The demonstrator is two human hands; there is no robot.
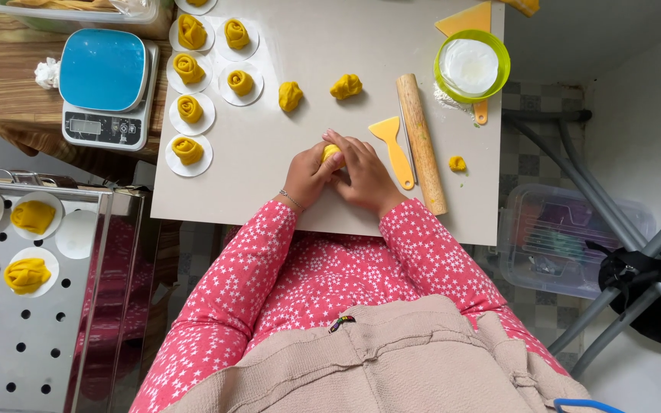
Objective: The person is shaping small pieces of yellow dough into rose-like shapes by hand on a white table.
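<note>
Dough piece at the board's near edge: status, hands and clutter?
Left hand and right hand cupped around yellow dough piece. Dough on the board. Yellow scraper and rolling pin just right, apart.

dough piece (330, 151); yellow, small, rounded; mostly hidden between both hands; on pale board

Blue kitchen scale (104, 86); wooden rolling pin (421, 142); green bowl (472, 66); perforated steel tray (36, 321).

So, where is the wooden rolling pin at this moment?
In the head view, the rolling pin lies on the white board, right of the hands, between the yellow scraper and a small dough crumb.
</note>
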